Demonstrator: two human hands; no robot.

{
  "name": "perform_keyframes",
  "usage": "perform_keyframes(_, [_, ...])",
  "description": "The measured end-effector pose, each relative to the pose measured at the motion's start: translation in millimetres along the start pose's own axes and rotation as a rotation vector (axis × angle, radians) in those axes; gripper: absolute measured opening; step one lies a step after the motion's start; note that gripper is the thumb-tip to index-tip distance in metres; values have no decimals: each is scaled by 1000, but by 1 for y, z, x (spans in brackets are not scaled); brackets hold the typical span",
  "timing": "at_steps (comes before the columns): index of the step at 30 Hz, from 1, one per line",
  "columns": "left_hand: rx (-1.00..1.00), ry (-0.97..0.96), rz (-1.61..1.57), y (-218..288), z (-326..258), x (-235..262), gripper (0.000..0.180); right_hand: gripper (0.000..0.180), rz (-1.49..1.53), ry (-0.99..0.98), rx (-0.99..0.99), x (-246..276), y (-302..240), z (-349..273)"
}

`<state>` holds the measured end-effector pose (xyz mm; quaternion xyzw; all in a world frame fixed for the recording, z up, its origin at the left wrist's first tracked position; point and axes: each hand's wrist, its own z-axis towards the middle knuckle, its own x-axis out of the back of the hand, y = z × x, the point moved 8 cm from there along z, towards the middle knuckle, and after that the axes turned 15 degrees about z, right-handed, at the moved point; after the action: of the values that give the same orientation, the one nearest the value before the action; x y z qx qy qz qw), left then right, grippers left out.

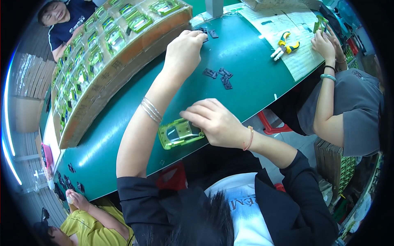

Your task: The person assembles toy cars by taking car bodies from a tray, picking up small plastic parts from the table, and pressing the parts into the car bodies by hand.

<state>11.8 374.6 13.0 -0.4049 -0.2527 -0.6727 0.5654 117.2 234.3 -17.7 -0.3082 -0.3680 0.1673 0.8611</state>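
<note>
My right hand [213,122] grips the right end of a bright green plastic toy car body [179,133] with a clear window part, held at the near edge of the table. Further off, my left hand [183,53] reaches across the table to several small black plastic parts [212,33]. Its fingers are bent together there, and whatever lies between them is hidden. Between the two hands, more black plastic parts [224,76] lie loosely grouped on the green tabletop.
A cardboard tray [119,57] of green car bodies in clear pockets stands at the left. Yellow-and-black pliers [285,46] lie on a paper sheet [303,61]. Co-workers sit at right, lower left and upper left; the right one holds a green piece [320,23]. More black parts [67,180] lie lower left.
</note>
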Motion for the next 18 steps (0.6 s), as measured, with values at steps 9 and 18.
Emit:
perform_keyframes(9, [-53,-32,67,7,-10,-16,26,41,-54,23,-3,5,2,-4])
perform_keyframes(18, [277,119,-303,-28,-26,17,24,44,12,53,-44,5,2,-2])
